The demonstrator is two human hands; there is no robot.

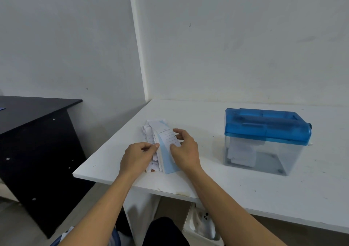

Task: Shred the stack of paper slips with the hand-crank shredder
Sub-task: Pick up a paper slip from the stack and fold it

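Note:
A stack of paper slips (153,138), white and pale blue, lies near the left end of the white table (207,170). My left hand (135,156) pinches the stack's left edge between thumb and forefinger. My right hand (186,149) holds the top white slip (167,134) at its right edge, and the slip curves up off the stack. The hand-crank shredder (264,140), a blue lid on a clear bin holding a few white shreds, stands well to the right, apart from both hands.
A dark desk (37,117) stands to the left, separated by a gap. White walls meet in a corner behind the table. Under the table sits a box with a white bag (202,225).

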